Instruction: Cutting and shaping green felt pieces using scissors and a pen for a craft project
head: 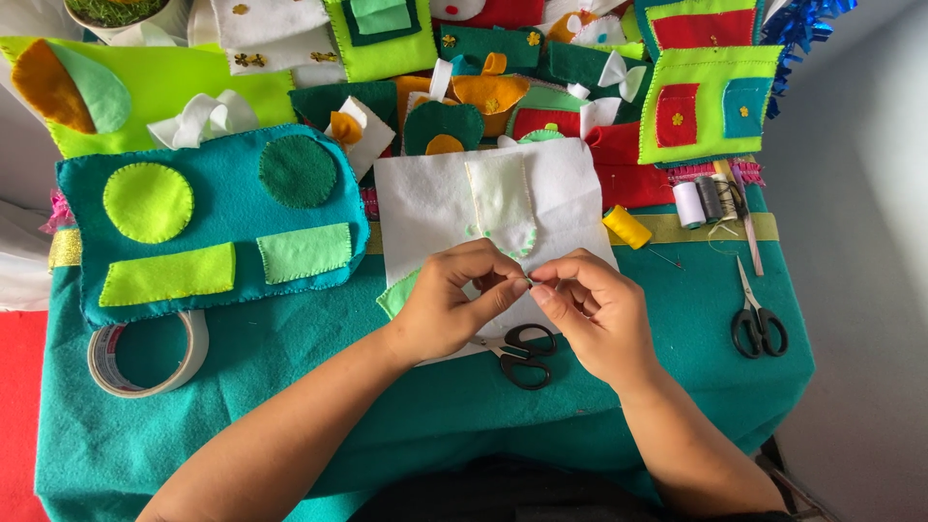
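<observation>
White felt sheet [430,208]: roughly square, lying flat on the teal table cover [290,387], just right of the teal shape panel [208,217]. A pale tongue-shaped patch [503,203] with green edge stitching sits at the sheet's top centre.

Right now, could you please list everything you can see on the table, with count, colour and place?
Felt panel: one, teal with green shapes, left.
Tape roll: one, whitish, front left.
White cloth: one, centre, under the hands.
Scissors: two, black handles; one below the hands, one right.
Thread spools: one yellow, one white, one grey, right of the cloth.
Felt pieces: many, green, red, orange, white, along the back.
Table cover: one, teal.
Left hand: pinching at the cloth's edge.
Right hand: pinching, fingertips meeting the left.
</observation>
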